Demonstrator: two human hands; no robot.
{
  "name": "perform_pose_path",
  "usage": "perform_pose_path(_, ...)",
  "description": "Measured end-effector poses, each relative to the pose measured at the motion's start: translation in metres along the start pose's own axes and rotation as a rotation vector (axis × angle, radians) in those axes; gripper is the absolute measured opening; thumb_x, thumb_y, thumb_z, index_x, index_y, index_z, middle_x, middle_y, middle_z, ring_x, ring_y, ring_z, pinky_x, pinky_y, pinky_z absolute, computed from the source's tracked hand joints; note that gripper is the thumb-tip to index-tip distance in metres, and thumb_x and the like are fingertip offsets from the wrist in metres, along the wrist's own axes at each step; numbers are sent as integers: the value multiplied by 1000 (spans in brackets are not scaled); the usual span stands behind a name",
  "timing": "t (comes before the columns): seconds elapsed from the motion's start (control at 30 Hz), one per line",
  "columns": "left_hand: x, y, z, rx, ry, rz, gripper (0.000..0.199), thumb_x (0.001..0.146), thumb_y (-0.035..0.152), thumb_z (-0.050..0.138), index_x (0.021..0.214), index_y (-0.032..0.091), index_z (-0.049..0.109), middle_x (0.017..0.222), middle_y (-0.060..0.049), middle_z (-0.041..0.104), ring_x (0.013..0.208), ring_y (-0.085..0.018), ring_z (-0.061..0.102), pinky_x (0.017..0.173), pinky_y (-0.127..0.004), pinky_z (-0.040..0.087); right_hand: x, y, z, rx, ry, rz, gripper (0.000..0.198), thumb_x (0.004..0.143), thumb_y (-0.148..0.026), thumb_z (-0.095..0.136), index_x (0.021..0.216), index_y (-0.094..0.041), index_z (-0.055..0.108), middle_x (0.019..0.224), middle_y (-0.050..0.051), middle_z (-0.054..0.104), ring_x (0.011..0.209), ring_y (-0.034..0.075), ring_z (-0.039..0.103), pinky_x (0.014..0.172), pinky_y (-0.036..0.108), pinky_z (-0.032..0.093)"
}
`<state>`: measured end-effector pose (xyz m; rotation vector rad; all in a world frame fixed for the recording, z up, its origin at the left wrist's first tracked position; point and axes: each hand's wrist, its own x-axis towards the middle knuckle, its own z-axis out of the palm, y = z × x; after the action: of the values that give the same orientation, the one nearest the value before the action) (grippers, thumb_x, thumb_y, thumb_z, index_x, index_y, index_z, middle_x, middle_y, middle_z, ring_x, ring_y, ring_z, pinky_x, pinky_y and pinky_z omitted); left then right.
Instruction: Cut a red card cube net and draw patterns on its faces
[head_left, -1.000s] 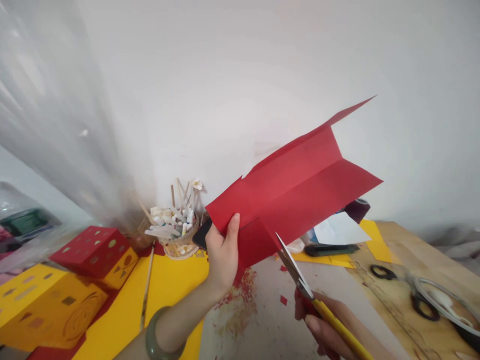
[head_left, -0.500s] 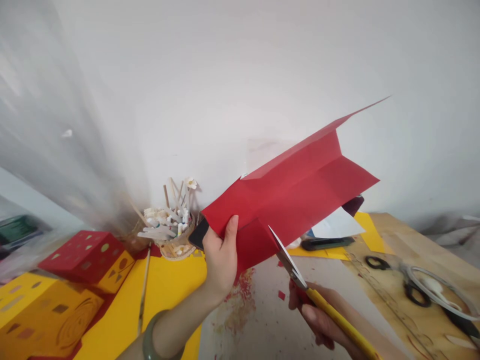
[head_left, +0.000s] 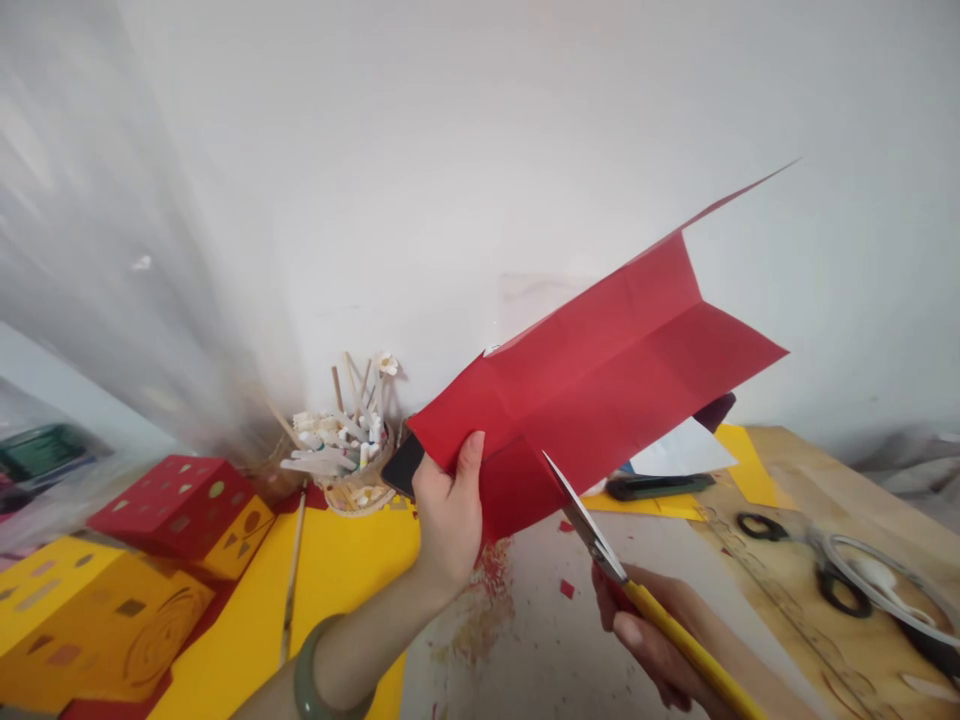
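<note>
A creased sheet of red card (head_left: 600,350) is held up in front of the wall. My left hand (head_left: 454,510) pinches its lower left part, thumb on the near face. My right hand (head_left: 667,625) is closed around the yellow handle of a pair of scissors (head_left: 600,545). The blades point up and left, over the card's lower edge, close to a slit or cut edge near the middle. Whether the blades are biting the card I cannot tell. Part of the right hand's fingers is hidden behind the handle.
At left stand decorated red (head_left: 176,505) and yellow (head_left: 90,620) boxes. Behind is a basket (head_left: 360,495) of pens and sticks. A stick (head_left: 292,575) lies on yellow card (head_left: 360,580). Black-handled scissors (head_left: 844,590) and a clear ruler (head_left: 787,610) lie right, red scraps (head_left: 567,589) on the grey mat.
The red card's right end has swung slightly up and right, its folds opening a little. The scissors and right hand have shifted slightly right. The whole view has moved a little.
</note>
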<state>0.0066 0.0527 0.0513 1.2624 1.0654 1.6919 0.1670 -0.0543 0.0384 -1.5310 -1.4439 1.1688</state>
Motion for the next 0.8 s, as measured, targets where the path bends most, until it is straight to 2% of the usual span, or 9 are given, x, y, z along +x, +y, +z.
perform_pose_path(0.23, 2, -3, 3, -5, 55, 123, 34, 83, 37, 63, 106, 11, 65, 113, -13, 69, 112, -27, 62, 98, -34, 48, 0, 0, -4, -81, -68, 69, 68, 62, -91, 45, 60, -24, 32, 42, -9, 32, 33, 6, 32, 34, 20, 18)
perform_pose_path(0.4, 3, -3, 4, -21, 43, 148, 34, 84, 35, 63, 107, 11, 64, 113, -14, 69, 110, -25, 64, 96, -32, 50, -1, 5, -5, -83, -74, 77, 67, 64, -90, 45, 62, -24, 31, 42, -9, 32, 33, 6, 30, 33, 20, 18)
perform_pose_path(0.63, 3, -3, 2, -9, 46, 139, 36, 85, 36, 62, 110, 10, 63, 117, -15, 68, 113, -25, 62, 99, -33, 48, -6, 2, -2, -84, -16, 142, 71, 56, -93, 46, 60, -24, 34, 47, -10, 28, 34, 4, 26, 32, 20, 18)
perform_pose_path(0.8, -2, -6, 3, -24, -3, 81, 38, 83, 39, 65, 110, 12, 64, 115, -14, 68, 114, -26, 62, 99, -35, 48, -5, 1, -3, -89, -20, 121, 72, 58, -94, 42, 63, -22, 38, 52, -9, 31, 37, 5, 29, 34, 20, 21)
